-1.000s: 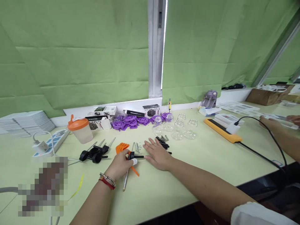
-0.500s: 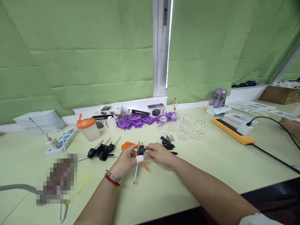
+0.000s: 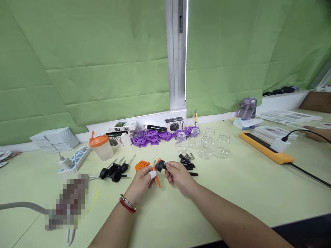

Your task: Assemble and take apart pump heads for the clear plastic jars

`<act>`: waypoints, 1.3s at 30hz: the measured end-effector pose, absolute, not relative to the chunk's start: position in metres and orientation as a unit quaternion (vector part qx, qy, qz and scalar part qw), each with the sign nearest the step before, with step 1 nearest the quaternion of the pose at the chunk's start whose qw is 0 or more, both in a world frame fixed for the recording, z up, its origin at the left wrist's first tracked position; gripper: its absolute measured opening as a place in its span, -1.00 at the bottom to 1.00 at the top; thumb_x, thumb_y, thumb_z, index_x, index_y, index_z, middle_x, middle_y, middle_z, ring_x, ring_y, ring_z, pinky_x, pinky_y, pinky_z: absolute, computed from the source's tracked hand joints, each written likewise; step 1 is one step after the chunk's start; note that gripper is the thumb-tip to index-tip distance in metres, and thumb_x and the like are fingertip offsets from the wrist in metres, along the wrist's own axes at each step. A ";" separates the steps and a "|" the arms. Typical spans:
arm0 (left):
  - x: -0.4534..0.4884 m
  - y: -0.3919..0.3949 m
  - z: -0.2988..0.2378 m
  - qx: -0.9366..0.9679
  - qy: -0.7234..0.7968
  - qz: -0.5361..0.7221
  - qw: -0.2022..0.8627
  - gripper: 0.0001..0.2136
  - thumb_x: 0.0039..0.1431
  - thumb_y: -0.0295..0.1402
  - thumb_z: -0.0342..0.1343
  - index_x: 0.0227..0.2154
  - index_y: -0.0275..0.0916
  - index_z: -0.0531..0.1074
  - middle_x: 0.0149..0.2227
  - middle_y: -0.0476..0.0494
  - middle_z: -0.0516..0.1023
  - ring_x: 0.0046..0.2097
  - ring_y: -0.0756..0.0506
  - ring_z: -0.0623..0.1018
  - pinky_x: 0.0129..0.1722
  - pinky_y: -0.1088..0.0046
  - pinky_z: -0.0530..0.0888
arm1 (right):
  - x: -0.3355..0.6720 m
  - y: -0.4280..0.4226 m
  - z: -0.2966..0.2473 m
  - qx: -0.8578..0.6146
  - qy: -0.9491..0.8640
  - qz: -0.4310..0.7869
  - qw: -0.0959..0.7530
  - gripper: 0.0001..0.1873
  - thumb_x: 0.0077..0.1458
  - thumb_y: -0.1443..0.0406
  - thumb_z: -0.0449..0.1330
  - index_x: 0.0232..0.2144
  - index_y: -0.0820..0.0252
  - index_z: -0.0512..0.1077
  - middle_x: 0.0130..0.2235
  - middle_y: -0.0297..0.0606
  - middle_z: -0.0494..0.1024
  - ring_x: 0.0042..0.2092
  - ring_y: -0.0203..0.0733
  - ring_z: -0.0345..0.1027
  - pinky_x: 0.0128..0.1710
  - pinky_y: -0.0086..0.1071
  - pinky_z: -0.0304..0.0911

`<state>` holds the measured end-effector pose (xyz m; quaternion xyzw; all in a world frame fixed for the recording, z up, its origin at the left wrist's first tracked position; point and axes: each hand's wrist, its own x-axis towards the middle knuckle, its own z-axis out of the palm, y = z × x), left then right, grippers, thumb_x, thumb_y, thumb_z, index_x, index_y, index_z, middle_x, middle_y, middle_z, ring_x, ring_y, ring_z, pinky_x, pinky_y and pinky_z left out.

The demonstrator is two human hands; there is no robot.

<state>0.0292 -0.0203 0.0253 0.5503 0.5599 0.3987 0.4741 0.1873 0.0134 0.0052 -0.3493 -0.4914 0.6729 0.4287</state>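
Left hand [image 3: 141, 181]: fingers clamped on one orange strip [image 3: 158, 181]; thumb wrapped in white. Right hand [image 3: 181, 177]: fingers pinched on one black part [image 3: 160, 166], which sits between the hands beside the strip; whether joined, cannot tell. On the worktop [image 3: 232, 199]: orange pieces [image 3: 141, 166], stacked, near left hand; black rods [image 3: 187, 162] and springs [image 3: 191, 156], beyond right hand; metal-shafted black assemblies [image 3: 116, 176], at left; purple parts [image 3: 152, 137] and clear jars [image 3: 204, 152], farther back.
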 end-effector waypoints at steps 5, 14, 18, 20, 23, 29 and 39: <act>0.037 -0.026 0.027 0.582 0.555 0.392 0.447 -0.80 0.14 -0.18 -0.09 -0.38 -0.20 0.25 -0.62 0.07 0.30 -0.57 0.00 0.32 -0.56 0.49 0.25 | 0.198 0.018 0.010 -0.304 -0.506 0.697 0.407 -0.68 -0.01 0.09 0.17 -0.40 0.27 0.41 -0.44 -0.28 0.47 -0.55 -0.38 0.25 -0.59 -0.47 0.08; 0.026 -0.028 0.032 0.674 0.525 0.312 0.415 -0.83 0.15 -0.21 -0.06 -0.39 -0.20 0.28 -0.51 0.06 0.19 -0.49 0.01 0.18 -0.50 0.50 0.20 | 0.213 0.020 0.013 -0.337 -0.564 0.679 0.327 -0.57 -0.10 0.01 0.24 -0.39 0.28 0.35 -0.38 -0.14 0.56 -0.31 -0.17 0.45 -0.44 -0.41 0.21; 0.020 -0.031 0.039 0.654 0.519 0.281 0.473 -0.79 0.13 -0.13 -0.05 -0.40 -0.18 0.25 -0.52 0.07 0.18 -0.52 0.02 0.14 -0.51 0.50 0.17 | 0.211 0.019 0.011 -0.334 -0.569 0.677 0.326 -0.50 -0.10 0.03 0.26 -0.23 0.17 0.18 -0.53 -0.33 0.53 -0.46 -0.18 0.43 -0.49 -0.40 0.21; 0.017 -0.033 0.043 0.641 0.524 0.239 0.507 -0.76 0.13 -0.09 -0.07 -0.39 -0.16 0.24 -0.57 0.09 0.16 -0.56 0.03 0.08 -0.56 0.50 0.09 | 0.212 0.019 0.011 -0.315 -0.596 0.673 0.304 -0.51 -0.07 0.05 0.24 -0.19 0.16 0.17 -0.56 -0.37 0.50 -0.49 -0.21 0.41 -0.50 -0.42 0.19; 0.015 -0.035 0.045 0.641 0.539 0.216 0.502 -0.76 0.11 -0.10 -0.07 -0.41 -0.17 0.24 -0.58 0.08 0.15 -0.56 0.02 0.09 -0.57 0.50 0.06 | 0.214 0.021 0.008 -0.303 -0.661 0.630 0.273 -0.68 0.01 0.11 0.20 -0.27 0.18 0.26 -0.56 -0.37 0.47 -0.51 -0.27 0.35 -0.51 -0.46 0.14; 0.022 -0.030 0.037 0.690 0.514 0.308 0.406 -0.81 0.06 -0.29 -0.05 -0.26 -0.18 0.33 -0.45 0.02 0.26 -0.47 0.00 0.17 -0.50 0.52 0.20 | 0.212 0.018 0.003 -0.373 -0.751 0.460 0.293 -0.73 0.10 0.27 0.09 -0.12 0.17 0.39 -0.56 -0.39 0.39 -0.54 -0.33 0.19 -0.51 -0.45 0.06; 0.019 -0.034 0.041 0.608 0.493 0.227 0.580 -0.86 -0.12 -0.39 -0.03 -0.41 -0.21 0.32 -0.65 0.14 0.10 -0.67 0.10 0.02 -0.68 0.54 -0.03 | 0.218 0.019 0.013 -0.299 -0.724 0.586 0.209 -0.48 0.01 0.14 0.22 0.01 0.24 0.38 -0.64 -0.52 0.16 -0.59 -0.42 -0.05 -0.55 -0.48 -0.10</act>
